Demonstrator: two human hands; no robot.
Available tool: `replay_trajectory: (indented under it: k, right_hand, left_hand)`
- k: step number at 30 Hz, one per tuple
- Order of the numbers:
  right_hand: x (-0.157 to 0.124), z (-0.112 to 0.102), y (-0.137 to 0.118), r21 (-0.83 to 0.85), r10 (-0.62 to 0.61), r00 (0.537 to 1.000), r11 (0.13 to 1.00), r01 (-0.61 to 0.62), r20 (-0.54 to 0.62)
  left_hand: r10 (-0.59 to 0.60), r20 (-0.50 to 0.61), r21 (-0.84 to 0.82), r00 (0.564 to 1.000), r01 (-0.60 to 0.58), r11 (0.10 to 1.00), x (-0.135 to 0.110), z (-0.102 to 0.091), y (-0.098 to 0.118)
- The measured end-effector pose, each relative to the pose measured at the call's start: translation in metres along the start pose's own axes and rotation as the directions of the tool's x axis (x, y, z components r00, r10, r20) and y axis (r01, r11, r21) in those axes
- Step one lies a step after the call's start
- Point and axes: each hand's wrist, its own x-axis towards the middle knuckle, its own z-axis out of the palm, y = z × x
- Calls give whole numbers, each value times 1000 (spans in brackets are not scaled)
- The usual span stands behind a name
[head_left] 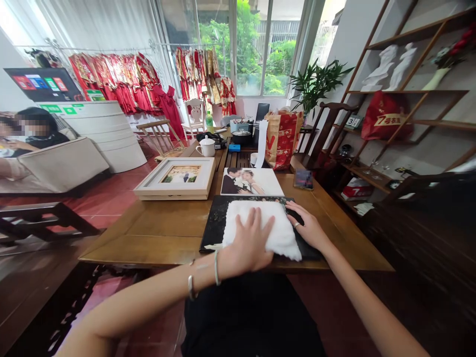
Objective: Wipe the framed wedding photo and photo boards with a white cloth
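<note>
My left hand (250, 243) lies flat, fingers spread, on a white folded cloth (277, 225). The cloth rests on a dark, glossy photo board (213, 225) at the near edge of the wooden table (163, 233). My right hand (307, 225) lies open on the board's right side, its fingers touching the cloth's right edge. Just beyond the board lies a wedding photo print (251, 182).
A framed photo (176, 177) sits at the table's left. Behind are a white teapot (207, 147), a red paper bag (281, 140) and a small card (303, 179). Wooden shelves (405, 94) stand at right. A person sits on a sofa (55, 166) at left.
</note>
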Motion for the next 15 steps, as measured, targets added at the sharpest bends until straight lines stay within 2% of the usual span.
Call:
replay_trajectory:
  k: [2, 5, 8, 11, 15]
  right_hand:
    - [-4, -1, -2, 3, -2, 1000, 1000, 2, 4]
    - [-8, -2, -3, 1, -2, 1000, 1000, 2, 8]
    - [-9, -2, -4, -1, 0, 1000, 1000, 0, 8]
    - [-8, -1, -4, 5, 7, 1000, 1000, -7, 17]
    - [-3, 0, -3, 14, -8, 1000, 1000, 8, 28]
  left_hand:
    - [-14, -23, 34, 1000, 15, 999, 24, -2, -12]
    - [32, -48, 57, 998, -29, 998, 55, -2, -29]
    - [65, -92, 85, 994, -57, 995, 67, 3, -37]
    - [73, -118, 108, 990, -60, 992, 55, 7, -32]
    - [103, -82, 86, 991, -96, 992, 13, 8, -11]
